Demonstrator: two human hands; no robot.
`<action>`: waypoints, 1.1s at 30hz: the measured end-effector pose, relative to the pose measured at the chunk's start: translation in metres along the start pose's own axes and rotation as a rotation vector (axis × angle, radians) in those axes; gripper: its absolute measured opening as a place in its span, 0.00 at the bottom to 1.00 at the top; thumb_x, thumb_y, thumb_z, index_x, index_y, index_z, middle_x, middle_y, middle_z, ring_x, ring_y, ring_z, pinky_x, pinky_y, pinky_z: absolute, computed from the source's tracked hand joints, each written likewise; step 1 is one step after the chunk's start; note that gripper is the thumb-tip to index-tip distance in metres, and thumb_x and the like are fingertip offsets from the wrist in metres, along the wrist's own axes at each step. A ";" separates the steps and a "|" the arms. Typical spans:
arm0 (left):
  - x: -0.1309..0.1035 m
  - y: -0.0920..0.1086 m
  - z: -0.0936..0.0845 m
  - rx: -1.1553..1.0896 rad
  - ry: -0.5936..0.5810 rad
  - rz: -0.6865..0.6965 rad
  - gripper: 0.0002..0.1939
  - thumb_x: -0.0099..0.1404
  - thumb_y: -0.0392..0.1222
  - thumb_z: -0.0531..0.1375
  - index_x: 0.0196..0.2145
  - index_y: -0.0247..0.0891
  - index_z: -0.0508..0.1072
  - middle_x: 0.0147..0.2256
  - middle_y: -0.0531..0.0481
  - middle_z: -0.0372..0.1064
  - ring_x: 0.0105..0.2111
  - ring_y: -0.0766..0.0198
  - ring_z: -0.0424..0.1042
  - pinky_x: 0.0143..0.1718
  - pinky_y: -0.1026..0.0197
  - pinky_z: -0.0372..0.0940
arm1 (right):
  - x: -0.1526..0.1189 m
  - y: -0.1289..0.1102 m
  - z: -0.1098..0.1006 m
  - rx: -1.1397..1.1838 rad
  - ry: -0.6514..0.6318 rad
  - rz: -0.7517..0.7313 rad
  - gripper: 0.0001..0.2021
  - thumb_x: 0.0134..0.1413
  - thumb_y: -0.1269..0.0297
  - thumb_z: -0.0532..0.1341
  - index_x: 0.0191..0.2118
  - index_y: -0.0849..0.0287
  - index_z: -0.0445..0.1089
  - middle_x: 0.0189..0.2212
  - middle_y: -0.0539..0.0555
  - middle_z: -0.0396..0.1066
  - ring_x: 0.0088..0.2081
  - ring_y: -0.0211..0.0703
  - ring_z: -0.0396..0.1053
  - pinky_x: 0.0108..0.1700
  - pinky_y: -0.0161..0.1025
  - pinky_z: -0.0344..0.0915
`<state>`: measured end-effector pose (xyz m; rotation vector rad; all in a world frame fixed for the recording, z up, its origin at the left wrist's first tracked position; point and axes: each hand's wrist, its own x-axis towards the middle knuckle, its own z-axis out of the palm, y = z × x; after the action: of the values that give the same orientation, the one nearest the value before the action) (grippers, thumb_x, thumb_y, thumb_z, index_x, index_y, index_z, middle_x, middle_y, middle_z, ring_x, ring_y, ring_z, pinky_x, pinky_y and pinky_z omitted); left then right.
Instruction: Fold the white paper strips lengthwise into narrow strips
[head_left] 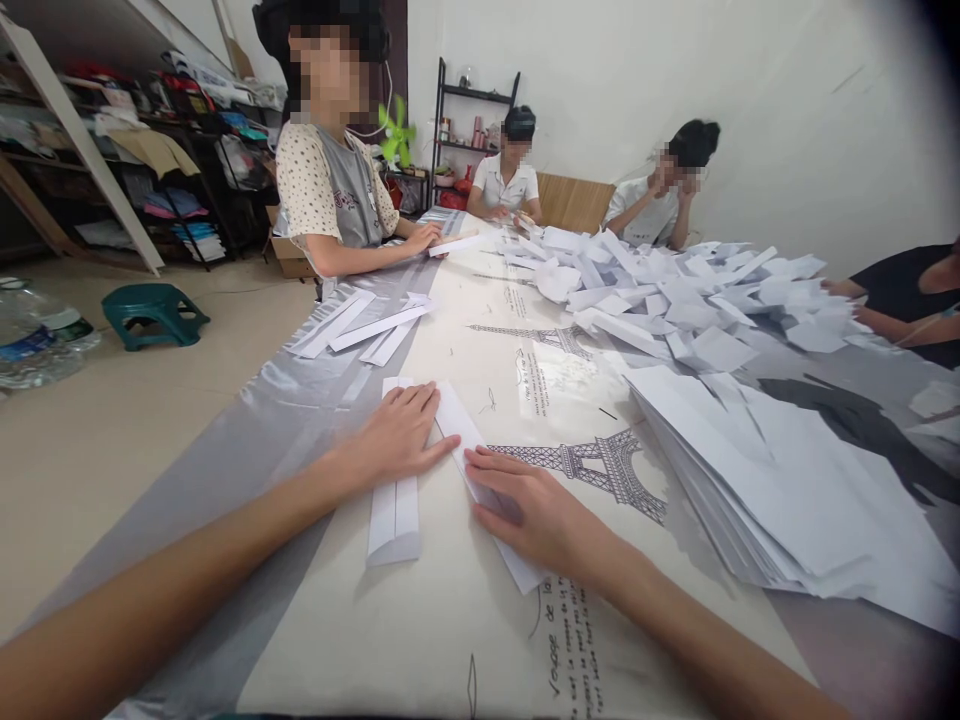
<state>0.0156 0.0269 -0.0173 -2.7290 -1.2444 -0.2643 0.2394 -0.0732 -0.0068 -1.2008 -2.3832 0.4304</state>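
Note:
Two folded white paper strips lie on the printed tablecloth in front of me. My left hand rests palm down on the upper part of the left strip, its thumb reaching the edge of the right strip. My right hand lies over the middle of that right strip, fingers flat and slightly apart. The right strip slants down to the right, and its lower end shows below my right hand. Neither hand is closed round the paper.
Folded strips lie at the table's left edge. A large paper pile covers the far right, with a sheet stack nearer. Several people sit round the table. A green stool stands on the floor.

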 end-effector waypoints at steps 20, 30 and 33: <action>-0.003 0.005 0.007 0.032 0.090 -0.095 0.34 0.75 0.61 0.46 0.62 0.27 0.62 0.61 0.28 0.64 0.61 0.43 0.64 0.61 0.43 0.56 | -0.018 -0.010 -0.011 -0.131 0.038 0.120 0.19 0.62 0.74 0.54 0.56 0.56 0.69 0.44 0.59 0.74 0.33 0.46 0.75 0.32 0.46 0.78; -0.003 0.004 0.008 0.029 0.075 -0.116 0.36 0.74 0.62 0.48 0.62 0.25 0.62 0.62 0.27 0.62 0.61 0.42 0.63 0.61 0.44 0.57 | -0.019 -0.011 0.009 -0.430 0.023 0.037 0.25 0.50 0.87 0.49 0.50 0.62 0.69 0.45 0.64 0.70 0.40 0.54 0.71 0.27 0.44 0.73; -0.002 0.004 0.009 0.028 0.079 -0.113 0.38 0.74 0.64 0.47 0.61 0.24 0.63 0.62 0.26 0.62 0.61 0.41 0.63 0.60 0.43 0.57 | -0.022 -0.015 0.013 -0.454 0.043 0.025 0.25 0.48 0.90 0.48 0.47 0.61 0.69 0.48 0.65 0.71 0.43 0.55 0.70 0.34 0.47 0.75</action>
<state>0.0183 0.0245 -0.0270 -2.6020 -1.3727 -0.3598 0.2341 -0.1007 -0.0163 -1.4098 -2.5069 -0.1423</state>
